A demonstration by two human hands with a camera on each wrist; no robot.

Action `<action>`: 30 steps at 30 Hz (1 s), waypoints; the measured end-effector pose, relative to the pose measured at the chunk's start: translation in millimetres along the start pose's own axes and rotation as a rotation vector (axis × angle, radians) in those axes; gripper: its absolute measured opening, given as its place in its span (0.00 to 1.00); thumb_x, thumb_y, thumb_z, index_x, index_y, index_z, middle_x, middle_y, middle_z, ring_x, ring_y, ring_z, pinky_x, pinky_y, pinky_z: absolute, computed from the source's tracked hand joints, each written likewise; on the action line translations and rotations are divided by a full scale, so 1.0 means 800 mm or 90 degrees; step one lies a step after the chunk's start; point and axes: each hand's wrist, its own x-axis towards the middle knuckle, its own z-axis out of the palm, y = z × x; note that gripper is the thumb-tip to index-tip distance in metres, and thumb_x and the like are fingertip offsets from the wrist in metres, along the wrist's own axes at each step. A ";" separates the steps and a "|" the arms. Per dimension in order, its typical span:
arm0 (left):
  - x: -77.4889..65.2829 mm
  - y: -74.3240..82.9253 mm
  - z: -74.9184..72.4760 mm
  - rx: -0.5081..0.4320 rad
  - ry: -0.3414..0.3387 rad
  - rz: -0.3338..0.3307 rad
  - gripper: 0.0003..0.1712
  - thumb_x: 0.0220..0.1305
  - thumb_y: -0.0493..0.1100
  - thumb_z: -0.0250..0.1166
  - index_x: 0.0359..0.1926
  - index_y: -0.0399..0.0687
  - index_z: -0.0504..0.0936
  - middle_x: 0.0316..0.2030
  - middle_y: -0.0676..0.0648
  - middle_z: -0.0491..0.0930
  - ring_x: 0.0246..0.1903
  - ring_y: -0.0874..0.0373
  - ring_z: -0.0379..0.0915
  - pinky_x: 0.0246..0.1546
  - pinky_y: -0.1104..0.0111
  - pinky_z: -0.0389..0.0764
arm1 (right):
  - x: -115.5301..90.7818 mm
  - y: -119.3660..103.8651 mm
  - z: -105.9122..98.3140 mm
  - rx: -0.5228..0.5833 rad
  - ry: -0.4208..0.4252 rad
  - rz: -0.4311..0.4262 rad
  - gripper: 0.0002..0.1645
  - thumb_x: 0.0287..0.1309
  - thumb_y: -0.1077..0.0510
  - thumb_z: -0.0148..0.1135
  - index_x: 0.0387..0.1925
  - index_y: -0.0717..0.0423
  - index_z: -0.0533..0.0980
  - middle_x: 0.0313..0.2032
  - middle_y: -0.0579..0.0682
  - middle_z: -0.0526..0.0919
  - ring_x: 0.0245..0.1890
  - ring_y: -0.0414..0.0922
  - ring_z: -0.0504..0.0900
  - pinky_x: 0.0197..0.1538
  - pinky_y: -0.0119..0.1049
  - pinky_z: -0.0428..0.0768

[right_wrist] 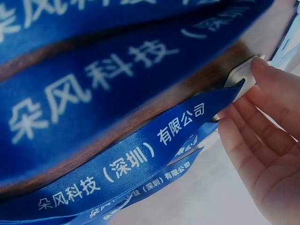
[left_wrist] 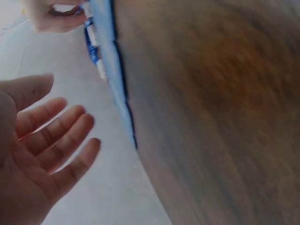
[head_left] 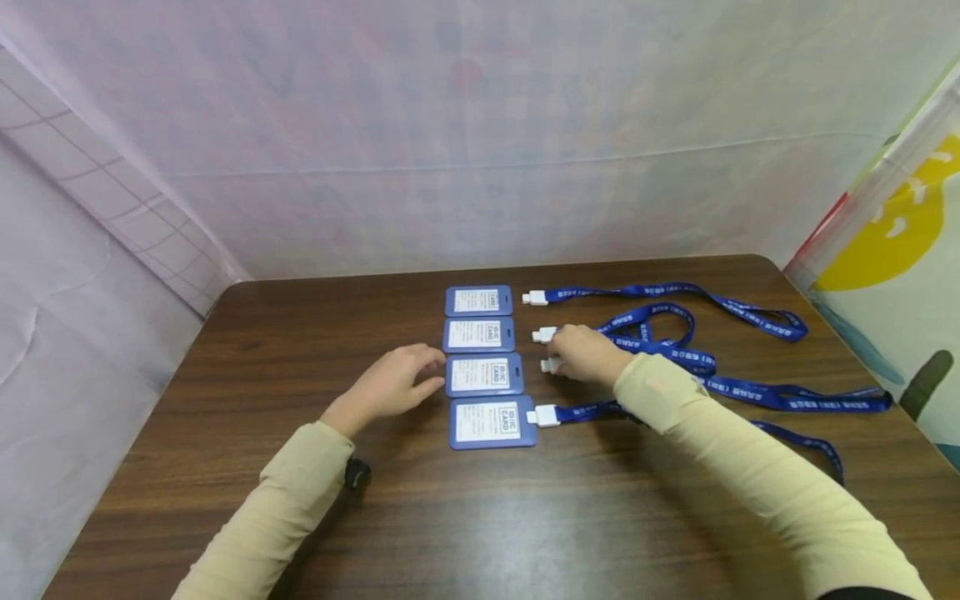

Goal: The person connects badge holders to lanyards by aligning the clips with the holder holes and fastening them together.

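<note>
Several blue ID card holders lie in a column on the brown table. My left hand [head_left: 401, 379], fingers loosely spread and holding nothing, is beside the left edge of the third card holder [head_left: 484, 374] from the back. My right hand [head_left: 588, 354] pinches the white clip [right_wrist: 241, 75] of a blue lanyard [right_wrist: 136, 161] between thumb and fingers, right of that holder; the clip's tip shows past the fingertips. In front, the nearest card holder [head_left: 480, 423] has a white lanyard clip [head_left: 547, 416] at its slotted end. The right forearm hides part of the straps.
At the back, another lanyard [head_left: 652, 290] stretches right from its white clip, facing the farthest card holder [head_left: 477, 301]. A looped lanyard [head_left: 660, 312] lies between it and my right hand. White cloth [head_left: 480, 200] hangs behind the table [head_left: 315, 308].
</note>
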 end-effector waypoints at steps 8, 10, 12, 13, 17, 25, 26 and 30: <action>0.022 -0.006 0.004 0.075 -0.026 0.005 0.16 0.57 0.40 0.63 0.45 0.35 0.78 0.40 0.42 0.77 0.41 0.51 0.74 0.44 0.60 0.75 | 0.001 0.002 0.001 0.002 -0.008 0.000 0.05 0.40 0.64 0.69 0.21 0.58 0.78 0.21 0.49 0.77 0.22 0.45 0.75 0.30 0.39 0.78; 0.027 -0.007 0.006 0.086 -0.037 0.002 0.16 0.57 0.41 0.63 0.45 0.35 0.78 0.41 0.42 0.77 0.42 0.51 0.74 0.45 0.61 0.75 | 0.002 0.002 0.001 0.004 -0.009 0.000 0.05 0.40 0.64 0.69 0.21 0.58 0.78 0.21 0.48 0.77 0.22 0.45 0.75 0.29 0.38 0.78; 0.031 -0.007 0.008 0.089 -0.049 -0.006 0.17 0.57 0.41 0.64 0.45 0.36 0.79 0.41 0.42 0.77 0.42 0.51 0.73 0.46 0.61 0.75 | 0.003 0.002 0.001 0.010 -0.009 0.000 0.05 0.40 0.64 0.68 0.20 0.57 0.78 0.20 0.48 0.77 0.21 0.44 0.74 0.29 0.38 0.77; 0.033 -0.007 0.009 0.090 -0.055 -0.010 0.17 0.57 0.42 0.64 0.45 0.36 0.79 0.42 0.42 0.77 0.43 0.51 0.73 0.46 0.60 0.75 | 0.003 0.002 0.001 0.013 -0.009 -0.001 0.05 0.39 0.65 0.68 0.20 0.57 0.78 0.20 0.48 0.77 0.21 0.44 0.74 0.28 0.38 0.77; 0.039 -0.006 0.012 0.092 -0.087 -0.025 0.20 0.57 0.44 0.64 0.47 0.35 0.78 0.45 0.42 0.76 0.46 0.51 0.72 0.48 0.60 0.73 | 0.004 0.003 0.000 0.016 -0.012 0.004 0.05 0.39 0.65 0.68 0.19 0.57 0.78 0.20 0.47 0.77 0.21 0.44 0.74 0.28 0.38 0.77; 0.048 -0.010 0.020 0.126 -0.132 -0.011 0.28 0.55 0.50 0.66 0.50 0.33 0.76 0.45 0.40 0.74 0.46 0.49 0.69 0.48 0.61 0.72 | 0.004 0.005 0.003 -0.005 -0.016 -0.003 0.06 0.39 0.64 0.68 0.16 0.56 0.77 0.19 0.47 0.75 0.20 0.44 0.74 0.28 0.38 0.78; 0.048 -0.010 0.021 0.131 -0.137 -0.009 0.28 0.55 0.51 0.66 0.50 0.34 0.76 0.45 0.40 0.74 0.46 0.50 0.69 0.48 0.61 0.72 | 0.004 0.005 0.003 -0.008 -0.015 -0.006 0.07 0.40 0.64 0.68 0.15 0.55 0.77 0.19 0.47 0.75 0.20 0.44 0.74 0.28 0.38 0.77; 0.049 -0.009 0.023 0.139 -0.144 -0.001 0.27 0.54 0.51 0.66 0.47 0.34 0.78 0.42 0.41 0.73 0.41 0.51 0.68 0.43 0.63 0.73 | 0.002 0.007 0.004 -0.020 -0.010 -0.016 0.07 0.40 0.63 0.69 0.16 0.55 0.77 0.19 0.47 0.75 0.20 0.45 0.74 0.29 0.39 0.77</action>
